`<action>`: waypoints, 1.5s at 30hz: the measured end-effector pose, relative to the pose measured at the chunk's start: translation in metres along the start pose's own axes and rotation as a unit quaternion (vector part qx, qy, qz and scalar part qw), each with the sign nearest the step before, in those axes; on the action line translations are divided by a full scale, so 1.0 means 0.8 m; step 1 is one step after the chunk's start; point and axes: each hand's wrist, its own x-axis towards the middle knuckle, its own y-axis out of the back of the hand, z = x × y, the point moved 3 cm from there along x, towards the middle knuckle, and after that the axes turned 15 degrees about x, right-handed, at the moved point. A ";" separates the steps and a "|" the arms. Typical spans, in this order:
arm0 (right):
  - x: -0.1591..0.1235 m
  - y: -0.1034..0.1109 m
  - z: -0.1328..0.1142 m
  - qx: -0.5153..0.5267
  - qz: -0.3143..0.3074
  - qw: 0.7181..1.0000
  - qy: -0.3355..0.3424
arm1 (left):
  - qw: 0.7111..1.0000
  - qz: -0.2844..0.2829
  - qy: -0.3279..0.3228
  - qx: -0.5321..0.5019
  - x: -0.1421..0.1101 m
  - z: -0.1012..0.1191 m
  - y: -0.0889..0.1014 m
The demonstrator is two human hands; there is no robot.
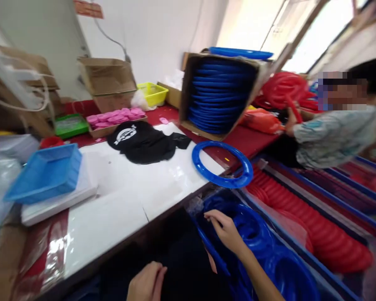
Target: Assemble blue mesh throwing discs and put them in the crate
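My right hand [226, 230] reaches down into a blue bin [303, 255] beside the table, its fingers curled over the edge of a blue plastic ring [253, 234] that lies among several others. My left hand [146, 282] rests low over my dark lap at the bottom edge, fingers stretched out together and holding nothing. One loose blue ring [222, 164] lies on the white table's [128, 196] right corner, partly over the edge.
A black shirt [144, 142], a blue basket [45, 173], a tray of pink discs [114, 119], green and yellow trays and cardboard boxes sit on the table. A tilted carton of blue rings [219, 96] stands behind. Red rings [316, 234] fill the neighbouring bin. Another person [335, 133] handles red rings at right.
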 end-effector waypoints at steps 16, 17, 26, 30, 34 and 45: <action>0.106 0.079 0.010 -0.480 0.002 0.859 0.176 | 0.948 -0.216 -0.014 -0.236 0.045 0.172 0.034; 0.105 0.068 0.008 -0.474 0.000 0.858 0.196 | 0.950 -0.192 -0.001 -0.246 0.052 0.163 0.040; 0.025 -0.033 -0.057 -0.275 -0.113 0.887 0.354 | 0.965 0.214 0.120 -0.090 0.124 0.024 0.181; -0.003 -0.066 -0.082 -0.205 -0.179 0.881 0.387 | 0.966 0.232 0.103 0.047 0.150 0.002 0.226; -0.014 -0.092 -0.099 -0.157 -0.229 0.868 0.411 | 0.976 0.142 0.140 0.087 0.177 -0.026 0.224; 0.137 -0.019 -0.083 0.059 0.024 0.981 0.186 | 0.963 0.206 0.108 0.136 0.188 -0.032 0.217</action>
